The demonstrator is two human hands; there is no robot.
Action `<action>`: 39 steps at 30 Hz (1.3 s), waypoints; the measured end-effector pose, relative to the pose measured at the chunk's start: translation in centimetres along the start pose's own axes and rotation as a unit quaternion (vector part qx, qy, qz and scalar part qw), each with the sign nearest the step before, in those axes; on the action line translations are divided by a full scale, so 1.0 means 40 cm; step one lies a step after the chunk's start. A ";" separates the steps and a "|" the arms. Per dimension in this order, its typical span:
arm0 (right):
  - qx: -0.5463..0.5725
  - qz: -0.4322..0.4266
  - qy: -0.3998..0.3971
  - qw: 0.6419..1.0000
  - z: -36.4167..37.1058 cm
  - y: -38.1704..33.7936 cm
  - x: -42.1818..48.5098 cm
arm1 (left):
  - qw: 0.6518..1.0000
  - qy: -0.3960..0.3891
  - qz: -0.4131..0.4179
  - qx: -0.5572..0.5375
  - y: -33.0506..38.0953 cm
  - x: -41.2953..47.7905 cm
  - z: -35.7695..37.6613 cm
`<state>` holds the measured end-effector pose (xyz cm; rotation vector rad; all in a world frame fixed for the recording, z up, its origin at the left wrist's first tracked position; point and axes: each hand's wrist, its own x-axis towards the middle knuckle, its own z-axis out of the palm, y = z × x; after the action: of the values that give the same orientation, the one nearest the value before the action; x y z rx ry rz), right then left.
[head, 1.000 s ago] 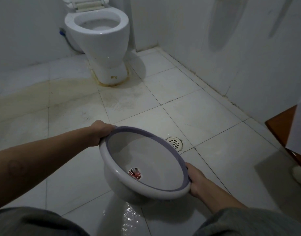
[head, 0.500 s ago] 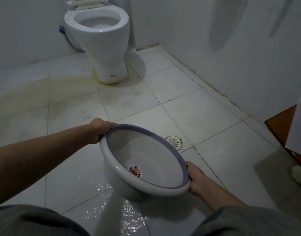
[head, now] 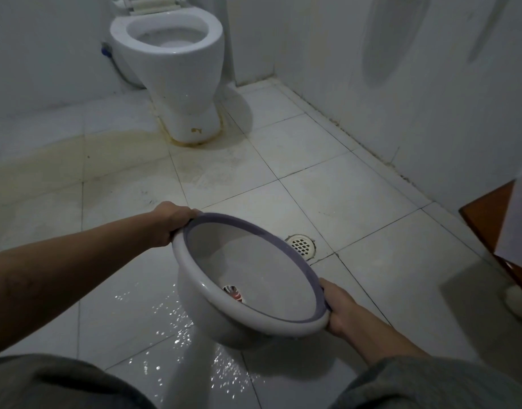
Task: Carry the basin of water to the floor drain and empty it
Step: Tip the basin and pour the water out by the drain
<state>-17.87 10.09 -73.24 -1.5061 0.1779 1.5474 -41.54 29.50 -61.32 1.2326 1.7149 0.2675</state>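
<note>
I hold a white basin (head: 200, 296) with a purple rim above the tiled floor, tilted steeply toward me. My left hand (head: 172, 224) grips its far rim and my right hand (head: 339, 308) grips its near right rim. A red and white mark shows at the bottom inside. A stream of water falls from the basin's low edge onto the wet, glistening floor (head: 177, 326) below it. The round floor drain (head: 302, 245) lies just beyond the basin's right rim, partly hidden by it.
A white toilet (head: 177, 75) stands at the back, with yellowish stains on the tiles around its base. A white wall runs along the right. A brown wooden piece (head: 490, 219) juts in at the right edge. My grey-clad knees fill the bottom corners.
The basin has tipped further toward me and water has spread wider over the floor beneath it. Both hands keep their grip on the rim.
</note>
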 end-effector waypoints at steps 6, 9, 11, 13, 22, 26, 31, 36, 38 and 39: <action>0.000 -0.002 0.013 1.000 0.001 0.004 0.007 | 1.000 -0.003 -0.003 0.004 0.001 0.001 -0.004; 0.000 0.001 0.022 1.000 0.003 0.003 0.010 | 1.000 -0.003 -0.002 -0.002 0.002 0.000 -0.004; -0.001 0.004 0.025 1.000 0.005 0.002 0.008 | 1.000 -0.004 -0.001 -0.008 0.005 0.000 -0.005; 0.002 0.006 0.023 1.000 0.007 -0.001 0.005 | 1.000 -0.007 0.000 -0.009 0.010 -0.002 -0.005; 0.005 0.006 0.008 1.000 0.009 -0.008 -0.003 | 0.999 -0.007 0.000 -0.041 0.019 0.004 -0.007; 0.008 0.010 0.005 1.000 0.011 -0.009 -0.005 | 0.999 -0.006 0.000 -0.042 0.025 0.003 -0.007; 0.011 0.021 -0.001 1.000 0.013 -0.006 -0.006 | 0.999 -0.015 -0.003 -0.033 0.028 -0.004 -0.009; 0.011 0.031 -0.001 0.999 0.013 -0.004 -0.010 | 0.999 -0.012 -0.004 -0.037 0.028 -0.009 -0.009; 0.011 0.031 -0.002 0.999 0.014 -0.006 -0.010 | 0.999 -0.011 -0.003 -0.038 0.029 -0.011 -0.007; 0.011 0.030 -0.002 1.000 0.013 -0.006 -0.011 | 0.999 -0.011 -0.003 -0.039 0.029 -0.012 -0.007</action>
<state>-18.16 10.37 -72.64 -1.4937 0.2385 1.5898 -41.03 29.73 -60.15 1.1692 1.6733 0.3142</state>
